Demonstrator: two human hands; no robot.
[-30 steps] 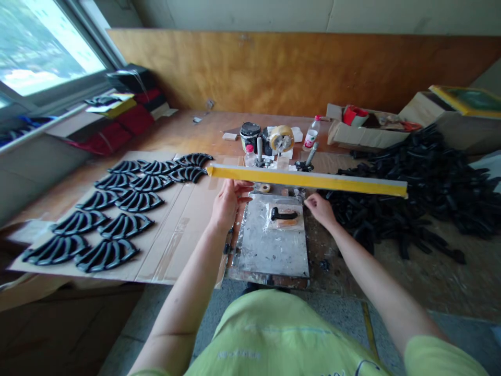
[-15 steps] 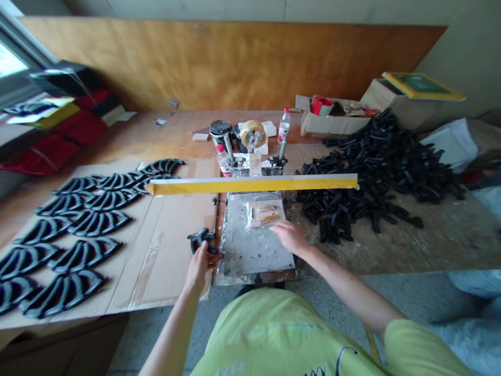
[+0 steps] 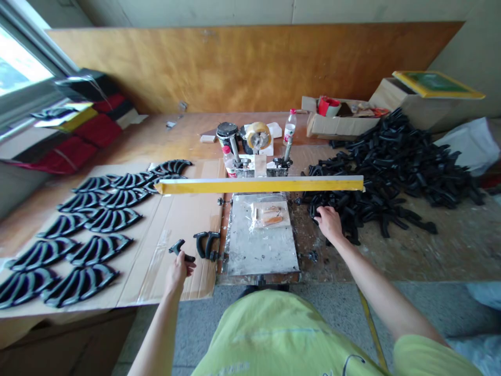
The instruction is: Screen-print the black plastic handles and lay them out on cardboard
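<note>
My left hand (image 3: 183, 266) is closed on a black curved piece (image 3: 180, 249) above the cardboard sheet (image 3: 156, 250). Just right of it, two more black pieces (image 3: 206, 244) lie side by side near the sheet's edge. My right hand (image 3: 329, 222) reaches to the near left edge of the pile of black pieces (image 3: 391, 162); its fingers are bent at a piece, and their grip is too small to make out. Between my hands lies a grey plate (image 3: 260, 253) with a clear packet (image 3: 270, 215) on it.
A yellow-and-white bar (image 3: 262, 185) spans above the plate. Fan-shaped rows of black pieces (image 3: 113, 219) cover the left cardboard. Bottles (image 3: 289, 126), a tape roll (image 3: 258, 137) and an open carton (image 3: 340, 125) stand behind.
My left hand has moved left with a black piece, and two pieces now show beside the plate. My right hand has moved from over the plate to the pile on the right.
</note>
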